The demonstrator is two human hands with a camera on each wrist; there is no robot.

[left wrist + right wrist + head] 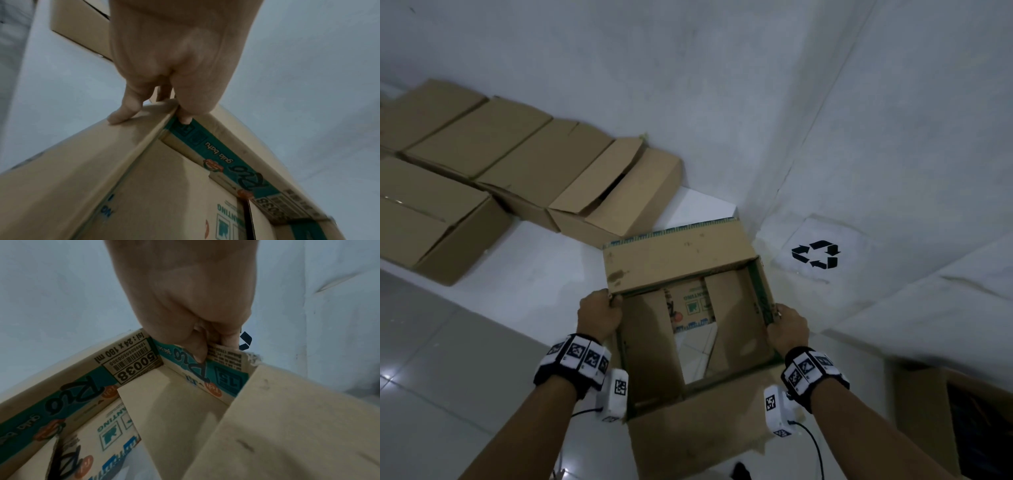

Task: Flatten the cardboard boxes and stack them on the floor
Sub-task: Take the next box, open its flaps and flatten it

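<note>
I hold a brown cardboard box (pixel 678 260) with teal printed bands in the air before me, both ends open so the floor shows through it. My left hand (pixel 599 313) grips its left rim, thumb inside and fingers outside; the left wrist view has the left hand (pixel 164 107) pinching the corner of the cardboard box (pixel 144 186). My right hand (pixel 787 327) grips the right wall's edge; in the right wrist view the right hand (pixel 207 344) pinches the teal printed wall of the cardboard box (pixel 185 410). A long flap (pixel 709 428) hangs toward me.
Several closed and half-open brown cartons (pixel 482 164) lie in a row on the floor at the left against the white wall. A white sheet with a black recycling symbol (pixel 816 254) lies at the right. Another open carton (pixel 962 421) sits at lower right.
</note>
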